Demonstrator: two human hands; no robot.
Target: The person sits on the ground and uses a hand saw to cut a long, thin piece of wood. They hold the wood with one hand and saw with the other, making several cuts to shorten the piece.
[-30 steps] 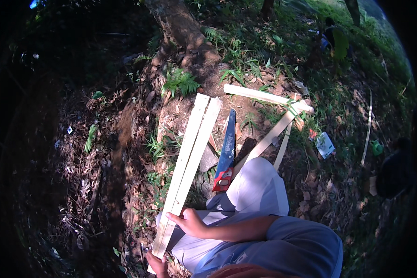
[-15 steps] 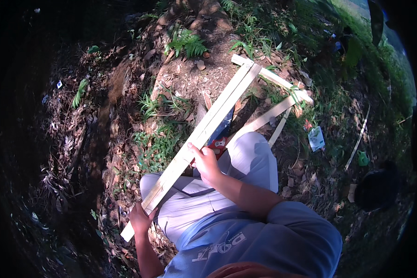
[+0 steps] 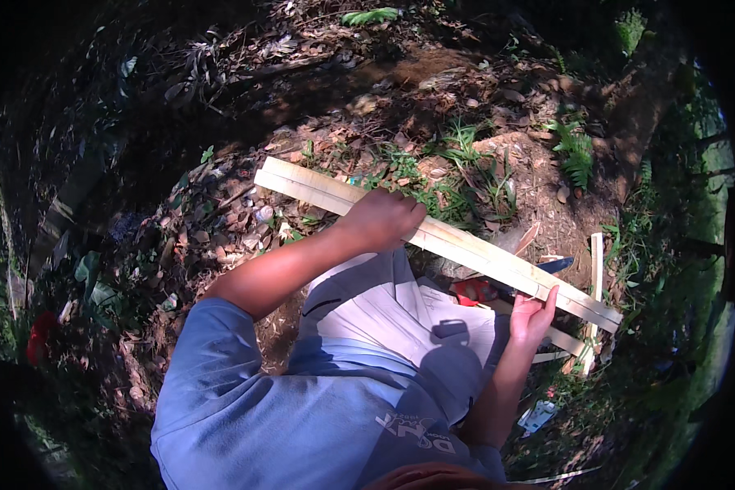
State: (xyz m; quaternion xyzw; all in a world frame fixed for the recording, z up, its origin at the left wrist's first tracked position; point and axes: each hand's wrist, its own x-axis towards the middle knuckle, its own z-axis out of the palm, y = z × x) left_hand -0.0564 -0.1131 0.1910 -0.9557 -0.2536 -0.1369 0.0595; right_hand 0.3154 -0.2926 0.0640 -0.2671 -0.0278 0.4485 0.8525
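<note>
As sunlight fell on them, two pale, straight-edged wooden strips [image 3: 475, 256] slanted down to the right

Because they lay side by side along a thin lengthwise seam, the strips looked like one long, narrow bar, held just in front of pale grey cloth trousers [image 3: 359, 302]. The bare left hand [image 3: 381, 219] was closed over them, back upward, fingertips hidden. Further along, the bare right hand [image 3: 532, 317] was folded around the near edge, a digit against the wood.

Past the left hand, one end jutted over brown, crinkled leaf litter [image 3: 229, 220]; the other reached beyond the right hand, near thin, pale wooden pieces [image 3: 598, 269] on the ground. Tufted green grass [image 3: 465, 147] lay past the far edge. Partly covered by the strips was a handsaw with a red handle and blue blade [image 3: 472, 292]; the gap between could not be judged.

Pale printed lettering [image 3: 416, 430], bold and slanted, crossed the soft blue short-sleeved shirt [image 3: 294, 425]. Markings on a flat, whitish packet [image 3: 536, 416] were too small to read.
</note>
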